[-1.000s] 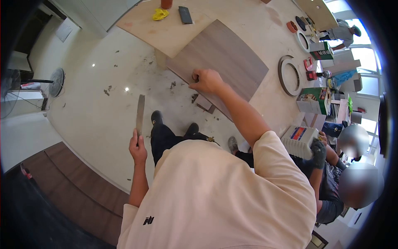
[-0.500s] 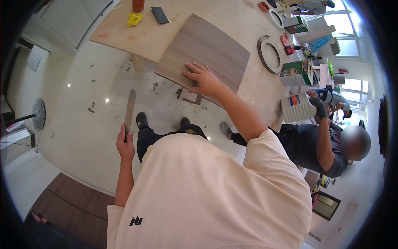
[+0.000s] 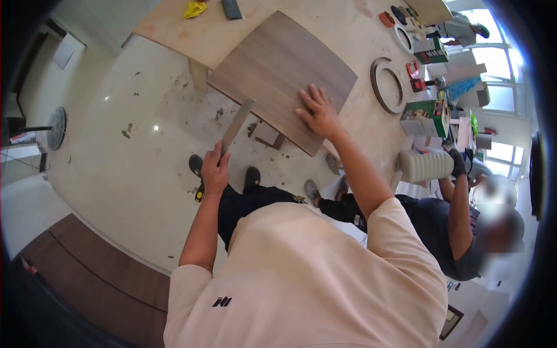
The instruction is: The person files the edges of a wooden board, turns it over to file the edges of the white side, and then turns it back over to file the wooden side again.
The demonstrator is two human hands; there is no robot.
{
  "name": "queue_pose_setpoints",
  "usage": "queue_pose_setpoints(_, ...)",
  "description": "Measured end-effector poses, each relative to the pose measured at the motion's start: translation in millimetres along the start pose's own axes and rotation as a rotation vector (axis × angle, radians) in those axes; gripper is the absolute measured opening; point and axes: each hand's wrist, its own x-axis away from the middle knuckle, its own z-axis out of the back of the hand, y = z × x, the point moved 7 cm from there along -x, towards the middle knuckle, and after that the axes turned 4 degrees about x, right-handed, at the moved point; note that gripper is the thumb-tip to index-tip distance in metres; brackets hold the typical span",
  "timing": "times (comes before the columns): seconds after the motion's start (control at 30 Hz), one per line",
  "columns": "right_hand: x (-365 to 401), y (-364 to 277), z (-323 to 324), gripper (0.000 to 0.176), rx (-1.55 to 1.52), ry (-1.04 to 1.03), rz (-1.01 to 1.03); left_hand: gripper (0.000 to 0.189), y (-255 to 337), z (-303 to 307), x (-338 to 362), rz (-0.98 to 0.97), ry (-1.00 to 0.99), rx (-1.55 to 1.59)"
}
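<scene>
A wood-grain brown board (image 3: 277,61) lies on the light worktable, its near side jutting out past the table edge. My right hand (image 3: 320,115) rests flat on it near the right corner, fingers spread. My left hand (image 3: 215,174) is wrapped round one end of a long flat file (image 3: 238,126). The file slants up and to the right, its far tip overlapping the board's near edge in this view.
On the worktable (image 3: 174,29) are a yellow crumpled wrapper (image 3: 195,8), a dark flat block (image 3: 231,8), edging rolls (image 3: 387,86) and a green box (image 3: 425,118). To the right, a person holds a pale jug (image 3: 427,166). Scraps litter the floor.
My left hand has brought the file up and right, from beside my leg to the board's near edge. My right hand has slid rightward over the board.
</scene>
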Motion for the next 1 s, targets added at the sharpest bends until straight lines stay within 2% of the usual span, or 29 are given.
queue_pose_setpoints(0.03, 1, 15, 5, 0.064, 0.019, 0.011, -0.061, 0.051, 0, -7, 0, -0.005, 0.0, -0.004)
queue_pose_setpoints(0.27, -3, 32, 8, 0.065, 0.007, -0.142, -0.04, 0.053, 1, -64, -9, -0.116, 0.015, 0.023)
queue_pose_setpoints(0.37, -5, 36, 3, 0.065, 0.04, -0.164, -0.013, 0.053, 30, -114, -14, -0.195, 0.042, 0.031)
queue_pose_setpoints(0.47, -7, 39, 4, 0.066, 0.086, -0.203, 0.012, 0.053, 65, -129, -17, -0.264, -0.036, 0.132)
queue_pose_setpoints(0.57, -10, 43, 4, 0.069, 0.076, -0.221, 0.016, 0.055, 28, -111, -10, -0.281, -0.005, 0.053)
queue_pose_setpoints(0.67, -5, 34, 6, 0.071, 0.06, -0.202, -0.01, 0.058, -19, -77, -12, -0.091, 0.018, -0.07)
queue_pose_setpoints(0.77, 3, 16, 6, 0.072, 0.124, -0.103, -0.008, 0.059, -14, -64, -30, -0.063, 0.145, 0.037)
queue_pose_setpoints(0.83, 15, -22, -1, 0.073, 0.231, -0.005, 0.03, 0.058, -4, -67, -35, -0.041, 0.181, 0.063)
queue_pose_setpoints(0.93, 18, -94, -1, 0.068, 0.143, 0.006, 0.276, 0.054, -4, -45, -28, 0.048, 0.207, 0.046)
queue_pose_setpoints(1.0, -5, -115, -7, 0.06, 0.049, 0.112, 0.357, 0.051, -5, -22, -16, 0.081, 0.216, -0.005)
